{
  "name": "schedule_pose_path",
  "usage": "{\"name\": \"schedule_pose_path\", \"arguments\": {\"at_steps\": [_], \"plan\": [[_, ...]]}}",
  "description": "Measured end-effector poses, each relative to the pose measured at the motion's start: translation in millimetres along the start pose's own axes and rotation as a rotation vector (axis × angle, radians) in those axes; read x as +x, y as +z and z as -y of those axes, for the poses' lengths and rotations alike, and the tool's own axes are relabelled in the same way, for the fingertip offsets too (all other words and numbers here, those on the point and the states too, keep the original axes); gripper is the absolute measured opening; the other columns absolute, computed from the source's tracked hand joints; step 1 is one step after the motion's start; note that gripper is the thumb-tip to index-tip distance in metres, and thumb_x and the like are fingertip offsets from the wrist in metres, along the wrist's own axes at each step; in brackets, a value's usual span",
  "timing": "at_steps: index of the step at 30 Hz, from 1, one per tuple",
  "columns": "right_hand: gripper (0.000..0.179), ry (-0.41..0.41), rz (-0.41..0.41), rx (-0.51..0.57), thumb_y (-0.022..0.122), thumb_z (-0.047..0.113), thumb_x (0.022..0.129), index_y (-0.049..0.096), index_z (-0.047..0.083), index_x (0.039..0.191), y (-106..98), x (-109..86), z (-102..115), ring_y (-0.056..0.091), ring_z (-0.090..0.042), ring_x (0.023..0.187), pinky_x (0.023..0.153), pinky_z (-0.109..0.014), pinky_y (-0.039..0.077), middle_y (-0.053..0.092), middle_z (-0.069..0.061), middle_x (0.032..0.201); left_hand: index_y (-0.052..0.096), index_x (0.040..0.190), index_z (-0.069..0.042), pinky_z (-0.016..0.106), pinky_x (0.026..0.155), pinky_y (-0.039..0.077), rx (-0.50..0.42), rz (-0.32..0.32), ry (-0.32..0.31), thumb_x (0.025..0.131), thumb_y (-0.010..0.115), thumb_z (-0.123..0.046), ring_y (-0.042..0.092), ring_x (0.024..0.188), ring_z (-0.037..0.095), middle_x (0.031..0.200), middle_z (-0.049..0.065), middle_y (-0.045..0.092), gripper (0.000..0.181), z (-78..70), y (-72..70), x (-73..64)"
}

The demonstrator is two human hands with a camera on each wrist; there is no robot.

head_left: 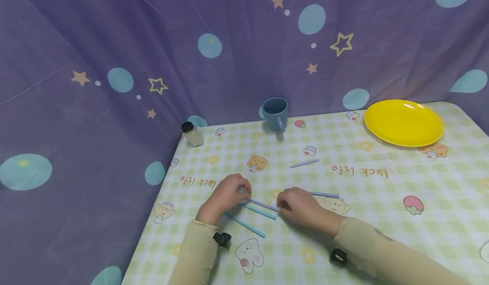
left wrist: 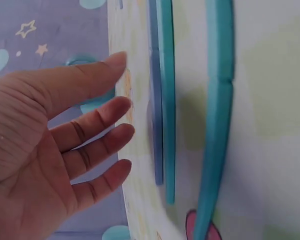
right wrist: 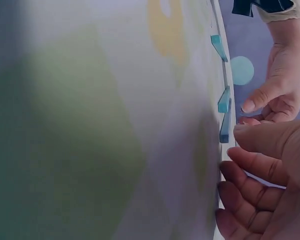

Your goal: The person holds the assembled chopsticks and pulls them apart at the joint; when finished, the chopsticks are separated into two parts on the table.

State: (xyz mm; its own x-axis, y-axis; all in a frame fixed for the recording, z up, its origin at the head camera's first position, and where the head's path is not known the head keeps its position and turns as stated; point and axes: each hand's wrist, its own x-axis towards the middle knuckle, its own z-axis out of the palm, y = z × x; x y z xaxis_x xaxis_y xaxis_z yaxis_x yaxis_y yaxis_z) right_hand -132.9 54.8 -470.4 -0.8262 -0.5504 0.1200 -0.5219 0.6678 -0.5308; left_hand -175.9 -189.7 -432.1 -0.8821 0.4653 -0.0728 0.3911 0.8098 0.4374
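Note:
A purple stick [head_left: 263, 205] lies on the table between my two hands, its ends near the fingers of each. Beside it, nearly parallel, is a teal stick [head_left: 260, 211], and a second teal stick [head_left: 246, 225] lies nearer to me. My left hand [head_left: 231, 193] hovers at the left ends with thumb and fingers apart, holding nothing in the left wrist view. At the other end, my right hand [head_left: 302, 206] has loosely bent fingers and a gap between thumb and forefinger. Another purple stick [head_left: 324, 195] shows behind the right hand, partly hidden by it.
Farther back lies one more purple stick [head_left: 304, 163]. A blue mug [head_left: 275, 117] stands at the table's back edge, with a black-capped jar [head_left: 193, 135] to its left and a yellow plate [head_left: 403, 123] at the back right. A patterned curtain [head_left: 244, 77] hangs behind the table.

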Motion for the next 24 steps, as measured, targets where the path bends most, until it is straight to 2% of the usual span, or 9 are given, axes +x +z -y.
{"name": "schedule_pose_path", "arguments": {"at_steps": [4,10,18,24], "plan": [[0.015,0.007,-0.010,-0.038,0.079,0.023,0.080,0.066,0.017,0.080,3,1.5,2,0.050,-0.010,0.071,0.069,-0.032,0.044,0.056,0.010,0.076,0.069,0.080,-0.015,0.039,0.081,0.043,0.012,0.011,-0.005,0.076,0.083,-0.013,0.050,0.082,0.018,0.086,0.002,0.058,0.015,4.3,-1.8,-5.5],[0.016,-0.008,-0.046,-0.082,0.081,0.019,0.078,0.064,0.017,0.077,9,3.5,3,0.051,-0.012,0.072,0.068,-0.034,0.044,0.054,0.009,0.075,0.067,0.077,-0.016,0.036,0.075,0.041,0.097,0.018,0.013,0.076,0.083,-0.014,0.046,0.079,0.017,0.084,0.000,0.053,0.016,8.3,2.7,-7.6],[0.012,0.066,-0.083,-0.040,0.076,0.011,0.079,0.066,0.014,0.075,11,4.8,6,0.054,-0.015,0.071,0.070,-0.036,0.046,0.055,0.006,0.073,0.066,0.077,-0.018,0.036,0.075,0.042,0.153,0.025,-0.006,0.078,0.081,-0.016,0.047,0.081,0.017,0.083,-0.003,0.052,0.016,9.6,9.3,-1.5],[0.013,0.093,-0.149,-0.027,0.075,0.011,0.081,0.065,0.015,0.075,6,3.2,4,0.053,-0.012,0.068,0.068,-0.034,0.047,0.055,0.007,0.071,0.066,0.077,-0.019,0.036,0.075,0.044,0.144,-0.001,0.022,0.081,0.080,-0.016,0.048,0.081,0.016,0.087,-0.001,0.053,0.014,6.4,8.7,-2.0]]}}
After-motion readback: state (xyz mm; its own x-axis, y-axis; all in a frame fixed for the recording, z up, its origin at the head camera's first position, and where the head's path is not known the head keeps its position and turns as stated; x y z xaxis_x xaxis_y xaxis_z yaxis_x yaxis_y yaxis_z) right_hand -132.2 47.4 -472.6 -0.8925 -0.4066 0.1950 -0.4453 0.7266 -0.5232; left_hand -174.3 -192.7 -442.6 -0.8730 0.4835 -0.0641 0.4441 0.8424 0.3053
